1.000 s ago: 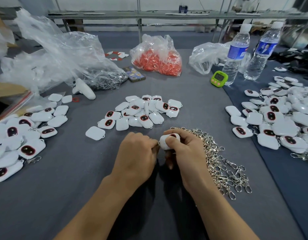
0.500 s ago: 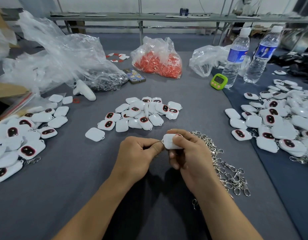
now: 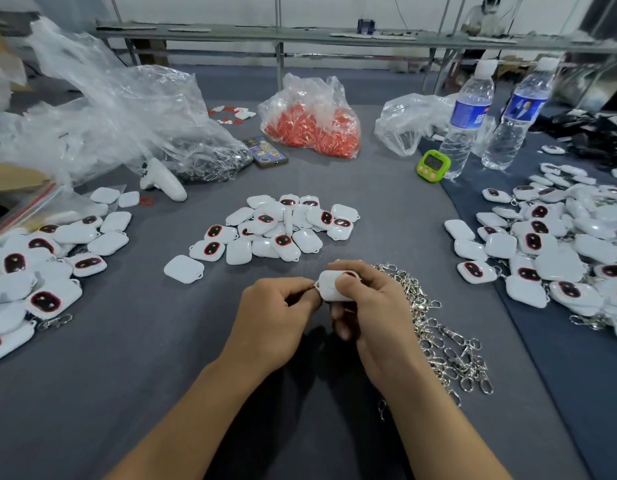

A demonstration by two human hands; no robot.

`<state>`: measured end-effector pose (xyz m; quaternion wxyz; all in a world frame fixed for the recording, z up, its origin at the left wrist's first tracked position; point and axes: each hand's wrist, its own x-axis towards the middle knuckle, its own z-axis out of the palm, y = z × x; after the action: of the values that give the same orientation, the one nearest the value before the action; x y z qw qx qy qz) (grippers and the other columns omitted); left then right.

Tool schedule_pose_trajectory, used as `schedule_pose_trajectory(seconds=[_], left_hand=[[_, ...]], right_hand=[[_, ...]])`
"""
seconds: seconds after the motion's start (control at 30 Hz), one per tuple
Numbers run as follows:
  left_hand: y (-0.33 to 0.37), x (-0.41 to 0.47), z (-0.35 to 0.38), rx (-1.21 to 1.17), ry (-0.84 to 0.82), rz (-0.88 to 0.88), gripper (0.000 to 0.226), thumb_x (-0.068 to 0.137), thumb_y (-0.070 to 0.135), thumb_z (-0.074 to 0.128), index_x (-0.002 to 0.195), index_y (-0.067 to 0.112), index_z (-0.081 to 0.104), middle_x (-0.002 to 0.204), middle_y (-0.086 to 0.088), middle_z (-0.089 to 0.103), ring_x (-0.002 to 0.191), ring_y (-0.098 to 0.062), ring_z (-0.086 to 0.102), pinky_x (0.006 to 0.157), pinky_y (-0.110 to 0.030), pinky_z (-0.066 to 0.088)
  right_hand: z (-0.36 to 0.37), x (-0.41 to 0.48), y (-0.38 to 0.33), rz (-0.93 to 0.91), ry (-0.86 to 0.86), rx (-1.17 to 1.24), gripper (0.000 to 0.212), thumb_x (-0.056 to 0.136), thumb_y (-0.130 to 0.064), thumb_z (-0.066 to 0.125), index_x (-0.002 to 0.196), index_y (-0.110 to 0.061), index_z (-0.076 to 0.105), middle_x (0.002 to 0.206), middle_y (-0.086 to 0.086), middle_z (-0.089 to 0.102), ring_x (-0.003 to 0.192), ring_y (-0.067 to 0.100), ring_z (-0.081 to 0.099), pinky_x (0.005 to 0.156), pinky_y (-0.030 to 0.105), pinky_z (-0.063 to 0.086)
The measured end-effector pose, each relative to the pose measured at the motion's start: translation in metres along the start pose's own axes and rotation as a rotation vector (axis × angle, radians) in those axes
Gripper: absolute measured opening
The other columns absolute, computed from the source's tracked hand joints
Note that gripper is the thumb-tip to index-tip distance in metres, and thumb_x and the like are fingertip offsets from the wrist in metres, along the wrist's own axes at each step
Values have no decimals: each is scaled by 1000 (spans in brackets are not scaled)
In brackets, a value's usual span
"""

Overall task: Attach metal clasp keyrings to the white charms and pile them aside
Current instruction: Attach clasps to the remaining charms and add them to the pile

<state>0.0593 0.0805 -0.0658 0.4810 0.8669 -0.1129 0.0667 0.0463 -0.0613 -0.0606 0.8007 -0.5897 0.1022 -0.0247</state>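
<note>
The right hand (image 3: 372,306) grips a white charm (image 3: 329,287) above the tabletop (image 3: 127,358), fingers curled round it. The left hand (image 3: 275,313) pinches a small ring (image 3: 313,286) at the charm's corner, beside the clasp pile (image 3: 438,327).

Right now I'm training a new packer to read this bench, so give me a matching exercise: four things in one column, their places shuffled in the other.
Things
1. timer
2. clasps
3. phone
4. held charm

Places
A. just left of the red bag
B. pinched in the right hand
C. at the foot of a bottle
D. heaped on the table beside the right wrist

Pairs: 1-C, 2-D, 3-A, 4-B
</note>
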Motion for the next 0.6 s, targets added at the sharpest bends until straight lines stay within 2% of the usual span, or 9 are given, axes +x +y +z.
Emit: schedule_pose_trajectory(seconds=[0.1,0.17,0.27,0.33,0.4,0.47,0.53,0.57,0.6], left_hand=[[2,-1,1,-24,-12,18,21,93,36,65,80,24,76,62,-1,63,57,-6,51,60,-33,45],[0,-2,2,142,52,80,26,90,39,60,81,23,77,65,3,66,67,-13,55,68,-32,44],[-4,-1,1,473,148,213,24,88,33,58,80,21,77,65,5,62,69,-18,49,74,-36,38],[-6,1,0,485,196,206,11,86,27,68,80,23,76,63,7,59,67,-18,47,77,-37,39],[-6,2,0,425,237,157,4,80,27,80,81,27,76,61,11,55,67,-14,46,77,-32,36],[-6,3,2,360,261,103,14,78,30,84,91,31,78,62,13,54,69,-9,44,75,-29,32],[-7,4,4,311,283,61,25,81,32,81,105,32,78,66,13,57,73,-9,45,76,-28,33],[-8,4,5,298,284,40,28,82,33,80,110,32,77,68,13,58,75,-10,47,77,-27,34],[-8,4,5,298,274,26,29,84,35,78,112,32,76,69,13,59,76,-12,49,78,-28,35]], right_hand=[[-5,3,-3,77,-5,43,34,93,2,52,79,-16,78,63,12,59,42,15,43,37,19,26],[-6,4,-3,53,-18,-49,28,90,-2,57,81,-19,78,63,9,60,43,14,45,38,20,28],[-9,2,-2,-81,-78,-450,21,80,-19,68,91,-35,77,69,-9,70,55,6,58,50,23,45],[-14,1,-4,-186,-150,-705,18,81,-23,70,91,-36,76,73,-12,72,59,1,60,56,26,50],[-19,2,-9,-237,-165,-800,15,83,-19,70,87,-32,77,67,-10,70,55,3,59,56,29,52],[-25,5,-16,-199,-95,-601,22,85,-8,68,86,-28,79,62,-4,65,54,10,54,50,29,46],[-36,8,-26,-142,36,-50,24,89,0,67,88,-20,80,72,0,70,60,12,59,50,22,47],[-42,9,-31,-121,67,281,18,88,-4,69,96,-17,79,85,2,75,70,11,67,57,22,53],[-48,10,-35,-120,95,535,24,85,-11,73,108,-15,75,100,4,77,83,11,73,67,23,58]])
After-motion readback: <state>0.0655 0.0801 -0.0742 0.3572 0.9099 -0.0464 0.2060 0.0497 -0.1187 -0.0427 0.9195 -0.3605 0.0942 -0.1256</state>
